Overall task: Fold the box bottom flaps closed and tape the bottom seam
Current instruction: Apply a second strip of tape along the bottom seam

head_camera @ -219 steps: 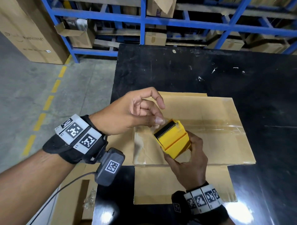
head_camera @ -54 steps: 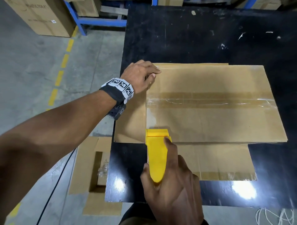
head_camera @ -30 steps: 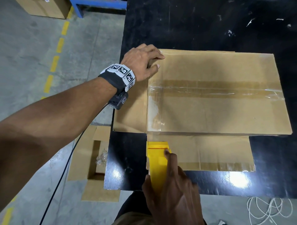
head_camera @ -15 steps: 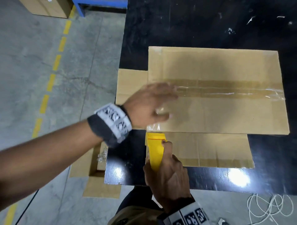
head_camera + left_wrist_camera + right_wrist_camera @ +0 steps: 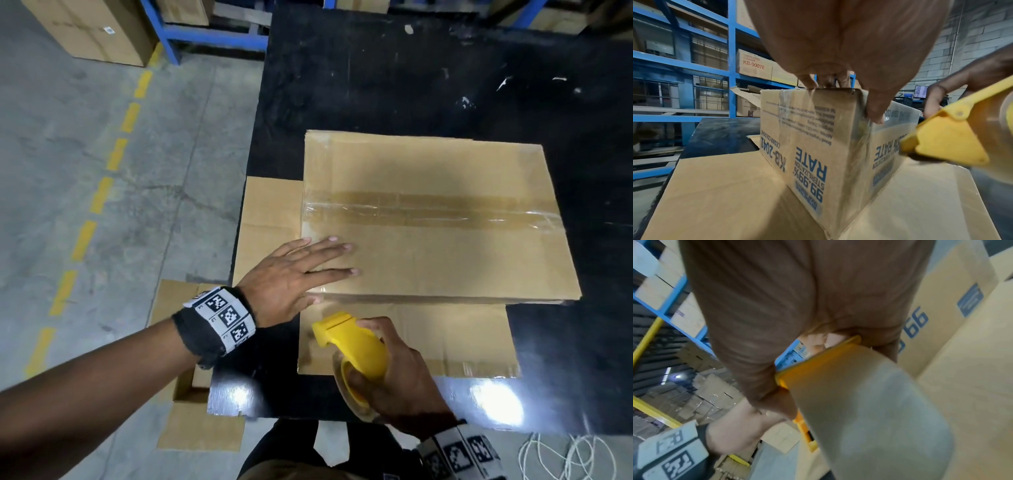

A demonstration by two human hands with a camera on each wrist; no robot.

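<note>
The cardboard box (image 5: 445,246) stands bottom up on the black table (image 5: 411,85), its flaps folded shut. Clear tape (image 5: 428,209) runs along the middle seam, and another clear strip crosses the left end and goes down the near side (image 5: 865,146). My left hand (image 5: 329,260) lies flat on the box's near left corner, fingers straight, thumb (image 5: 875,112) over the edge. My right hand (image 5: 383,346) grips the yellow tape dispenser (image 5: 356,346) just in front of the box, above an outspread flap (image 5: 445,339). The dispenser's tape roll (image 5: 879,418) fills the right wrist view.
Blue racking (image 5: 205,34) with cartons stands behind the table. A large carton (image 5: 89,31) sits on the floor at the far left. Flattened cardboard (image 5: 191,411) lies on the floor by the table's near left corner. White cord (image 5: 565,459) is coiled at the lower right.
My left hand has left the box's far left corner and now lies flat on the near left corner. My right hand has drawn the dispenser off the top, down the near side, and tilted it.
</note>
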